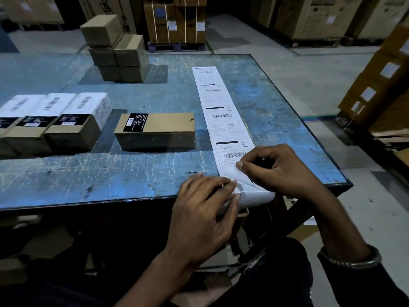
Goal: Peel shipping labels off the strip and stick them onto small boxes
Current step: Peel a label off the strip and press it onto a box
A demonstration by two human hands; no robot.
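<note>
While the label strip (pixel 223 111) lies flat along the blue bench (pixel 110 178), its near end curling over the bench edge, the right hand (pixel 281 169) pinches the lifted corner of the nearest shipping label (pixel 232 154) between thumb and forefinger. The corner stands peeled up from the backing; the rest of that label sits on the strip. The left hand (pixel 205 204) lies with straight fingers pressed on the strip's near end, just left of the lifted corner, gripping nothing. Judgement: it anchors the backing so the pull separates the label rather than dragging the whole strip.

Left of the strip, near it but apart, the unlabelled cardboard box (pixel 155 131) lies on its long side, broad top face up, probably placed there to take this label. Further left of the strip stands a row of boxes with white labels on top (pixel 75 116). Beyond those, toward the bench's far edge, a stack of plain cartons (pixel 117 49) waits.

Step in hand: peel just started; three more labels sit further up the strip.
</note>
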